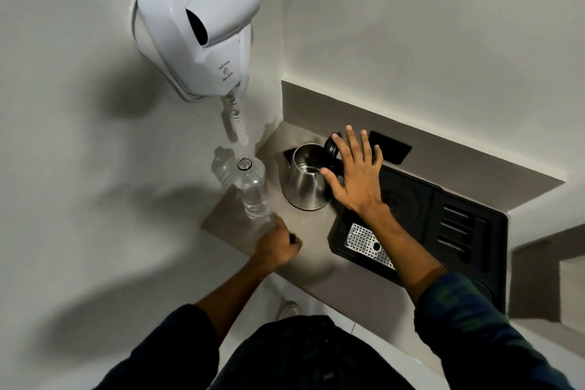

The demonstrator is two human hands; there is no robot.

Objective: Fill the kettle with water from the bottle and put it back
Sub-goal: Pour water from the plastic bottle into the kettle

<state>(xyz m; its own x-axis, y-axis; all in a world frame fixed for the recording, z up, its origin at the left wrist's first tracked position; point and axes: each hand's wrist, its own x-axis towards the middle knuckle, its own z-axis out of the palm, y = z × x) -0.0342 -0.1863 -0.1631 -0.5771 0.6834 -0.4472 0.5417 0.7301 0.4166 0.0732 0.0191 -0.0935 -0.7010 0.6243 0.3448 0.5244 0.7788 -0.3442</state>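
A steel kettle [305, 187] stands on the beige counter [313, 250] with its black lid [332, 149] flipped open. My right hand [354, 177] hovers over the kettle's handle side, fingers spread, holding nothing. Left of the kettle is a clear plastic bottle [250, 190], uncapped, with water in it. My left hand [277, 245] is closed around the bottle's bottom end. A small dark thing, perhaps the cap [296, 241], shows at its fingers. The kettle's round power base [400, 199] sits bare on the black tray [459, 225] to the right.
A white wall-hung hair dryer [202, 25] with a coiled cord hangs above the bottle. A perforated metal drip plate [367, 241] lies in the tray's front. A dark socket plate [391, 146] sits on the back ledge. The counter ends close to my body.
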